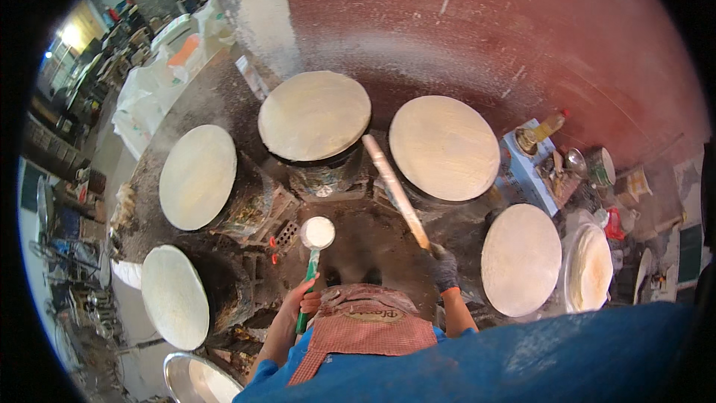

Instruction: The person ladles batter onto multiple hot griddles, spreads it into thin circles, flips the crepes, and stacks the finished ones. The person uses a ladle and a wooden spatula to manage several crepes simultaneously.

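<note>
My left hand [309, 301] is closed round the green handle of a ladle [319, 233], whose round bowl is full of white batter. In a dark glove, my right hand [444, 267] grips the lower end of a long, flat wooden spatula [395, 190]. The spatula slants up and left, its tip between the far middle griddle, covered by a pale round crepe [314, 116], and the far right one, with another crepe [444, 148]. More pale crepes cover the griddles at the left [198, 177], near left [175, 297] and right [521, 260].
A steel basin [175, 377] of white batter stands at the lower left. A stack of cooked crepes [595, 269] lies on plastic at the right. A blue-and-white box [526, 168] holds an oil bottle [550, 127]. White plastic bags [149, 93] hang over the far left edge.
</note>
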`<state>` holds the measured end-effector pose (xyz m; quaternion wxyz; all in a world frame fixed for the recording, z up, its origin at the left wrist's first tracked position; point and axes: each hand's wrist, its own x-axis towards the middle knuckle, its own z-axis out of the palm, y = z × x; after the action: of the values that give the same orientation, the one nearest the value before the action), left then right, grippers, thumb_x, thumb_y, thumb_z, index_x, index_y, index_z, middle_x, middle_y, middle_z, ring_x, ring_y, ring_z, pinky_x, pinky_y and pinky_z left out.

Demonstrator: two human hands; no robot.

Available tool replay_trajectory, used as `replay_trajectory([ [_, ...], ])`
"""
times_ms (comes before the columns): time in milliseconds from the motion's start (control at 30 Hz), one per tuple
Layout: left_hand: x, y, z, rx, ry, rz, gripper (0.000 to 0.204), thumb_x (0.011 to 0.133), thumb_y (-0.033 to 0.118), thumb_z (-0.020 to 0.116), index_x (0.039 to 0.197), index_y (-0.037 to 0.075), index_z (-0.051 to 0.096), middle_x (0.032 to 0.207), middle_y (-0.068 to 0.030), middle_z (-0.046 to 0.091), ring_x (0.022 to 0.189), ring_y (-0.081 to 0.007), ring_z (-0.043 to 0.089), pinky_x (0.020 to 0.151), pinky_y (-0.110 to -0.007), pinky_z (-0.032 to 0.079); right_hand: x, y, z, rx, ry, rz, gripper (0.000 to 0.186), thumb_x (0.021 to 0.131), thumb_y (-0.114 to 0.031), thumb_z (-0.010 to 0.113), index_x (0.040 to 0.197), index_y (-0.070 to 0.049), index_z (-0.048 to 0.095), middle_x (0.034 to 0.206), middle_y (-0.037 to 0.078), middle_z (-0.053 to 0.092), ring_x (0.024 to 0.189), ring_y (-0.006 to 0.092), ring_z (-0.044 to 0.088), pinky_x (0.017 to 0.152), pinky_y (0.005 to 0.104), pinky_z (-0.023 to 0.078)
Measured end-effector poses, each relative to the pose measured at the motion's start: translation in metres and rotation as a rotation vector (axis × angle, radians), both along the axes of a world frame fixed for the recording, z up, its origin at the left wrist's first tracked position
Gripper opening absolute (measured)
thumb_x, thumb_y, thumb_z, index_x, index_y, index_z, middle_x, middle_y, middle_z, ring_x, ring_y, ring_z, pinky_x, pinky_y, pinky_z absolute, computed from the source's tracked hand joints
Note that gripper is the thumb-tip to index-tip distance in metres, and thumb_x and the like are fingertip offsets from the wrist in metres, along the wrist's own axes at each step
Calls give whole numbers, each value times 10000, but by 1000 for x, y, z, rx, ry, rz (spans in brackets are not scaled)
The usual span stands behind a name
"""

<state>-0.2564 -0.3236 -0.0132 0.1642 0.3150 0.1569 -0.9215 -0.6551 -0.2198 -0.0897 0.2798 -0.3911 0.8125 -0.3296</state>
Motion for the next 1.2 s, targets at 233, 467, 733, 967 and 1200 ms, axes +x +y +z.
replay_trajectory([
  [233, 20, -7, 19, -76, 5, 17, 295, 984, 261, 377, 1272, 256, 443, 540, -1, 352, 383, -92, 306, 311, -243, 288, 10, 43, -40, 509, 370, 255, 378, 786, -327, 596, 1100, -117, 588, 1007, 173, 626, 925, 358, 593, 772, 453, 474],
  [467, 77, 13, 24, -92, -100, 94, 317, 963, 246, 437, 1277, 289, 423, 552, 4, 314, 390, -94, 286, 308, -248, 272, 27, -13, -74, 620, 506, 812, 300, 831, -325, 494, 975, -110, 644, 908, 149, 647, 835, 334, 619, 750, 454, 488],
  [733, 93, 50, 16, -6, -130, 297, 339, 978, 290, 393, 1315, 332, 389, 547, 7, 294, 400, -80, 264, 318, -243, 279, -18, -141, -181, 929, 708, 880, 311, 828, -331, 509, 988, -132, 686, 1062, 122, 635, 988, 308, 594, 788, 470, 490],
  [967, 47, 67, 14, 94, -39, 467, 360, 984, 314, 359, 1342, 346, 350, 568, 9, 315, 413, -84, 302, 338, -232, 294, -74, -175, -280, 962, 946, 988, 256, 834, -285, 566, 1055, -166, 613, 1047, 102, 597, 918, 287, 567, 681, 488, 472],
  [1200, 14, 61, 26, 63, -73, 462, 385, 980, 296, 374, 1358, 342, 319, 548, 13, 305, 399, -77, 293, 323, -224, 283, -94, -163, -318, 837, 1174, 1183, 93, 828, -295, 583, 853, -223, 635, 819, 62, 600, 694, 270, 542, 519, 504, 425],
])
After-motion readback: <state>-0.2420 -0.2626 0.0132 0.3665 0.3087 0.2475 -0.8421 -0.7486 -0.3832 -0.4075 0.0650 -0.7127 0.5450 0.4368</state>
